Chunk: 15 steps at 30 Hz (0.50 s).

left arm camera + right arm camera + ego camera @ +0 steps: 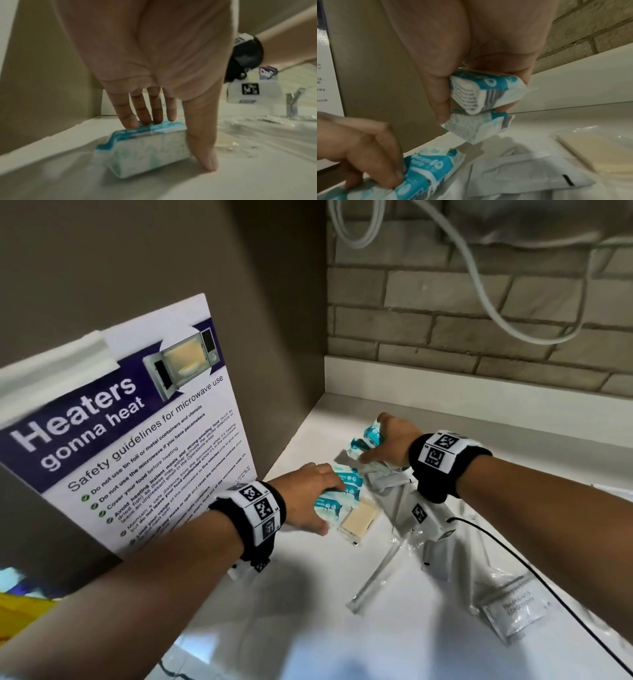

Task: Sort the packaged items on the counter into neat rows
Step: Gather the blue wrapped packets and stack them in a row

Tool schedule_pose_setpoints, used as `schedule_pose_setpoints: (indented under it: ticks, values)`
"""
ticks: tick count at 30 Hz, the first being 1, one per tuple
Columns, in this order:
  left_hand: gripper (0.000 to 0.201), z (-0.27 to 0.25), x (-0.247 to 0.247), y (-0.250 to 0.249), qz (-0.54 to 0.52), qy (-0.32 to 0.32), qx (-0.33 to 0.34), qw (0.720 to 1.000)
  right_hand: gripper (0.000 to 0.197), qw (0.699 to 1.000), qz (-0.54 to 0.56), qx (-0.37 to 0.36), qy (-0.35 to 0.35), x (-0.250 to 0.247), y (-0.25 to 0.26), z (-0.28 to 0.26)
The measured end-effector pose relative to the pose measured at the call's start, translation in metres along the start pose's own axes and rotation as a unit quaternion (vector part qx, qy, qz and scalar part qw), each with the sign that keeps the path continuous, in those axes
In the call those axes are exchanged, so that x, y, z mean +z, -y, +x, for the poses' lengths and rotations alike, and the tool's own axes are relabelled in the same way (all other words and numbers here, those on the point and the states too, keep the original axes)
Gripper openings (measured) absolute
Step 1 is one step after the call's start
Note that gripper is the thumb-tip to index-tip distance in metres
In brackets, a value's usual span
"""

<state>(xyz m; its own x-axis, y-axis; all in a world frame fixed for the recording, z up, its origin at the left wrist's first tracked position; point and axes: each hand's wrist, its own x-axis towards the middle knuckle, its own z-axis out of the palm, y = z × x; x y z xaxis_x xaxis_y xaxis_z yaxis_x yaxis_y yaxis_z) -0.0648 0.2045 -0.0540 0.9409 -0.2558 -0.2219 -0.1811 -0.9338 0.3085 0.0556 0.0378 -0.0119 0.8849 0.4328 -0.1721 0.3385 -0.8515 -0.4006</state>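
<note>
Several teal-and-white packs lie in the corner of the white counter. My left hand pinches a stack of teal packs between fingers and thumb, and the stack rests on the counter. In the left wrist view the left hand has its fingers on the stack's far edge and its thumb at the near side. My right hand, farther back, grips two teal packs; in the right wrist view the right hand holds one teal pack above the other.
A beige bar in clear wrap lies just right of my left hand. White sachets, long clear packets and a shampoo sachet spread to the right. A microwave poster and brown panel bound the left, brick wall the back.
</note>
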Motion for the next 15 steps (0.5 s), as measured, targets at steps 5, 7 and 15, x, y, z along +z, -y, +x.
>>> schedule_pose_setpoints:
  ticks: [5,7,15]
  values:
    - [0.075,0.002,-0.009,-0.006,0.121,-0.01,-0.086,0.989,0.077,1.0,-0.008,0.001,0.005,-0.005,-0.001,-0.001]
    - [0.071,0.005,-0.016,-0.012,0.162,-0.029,-0.17,0.972,0.077,1.0,-0.006,0.003,0.004,-0.007,0.001,-0.002]
    - [0.066,0.017,-0.028,-0.01,0.051,-0.082,-0.299,0.949,0.073,1.0,-0.004,0.01,0.002,-0.009,0.003,0.0]
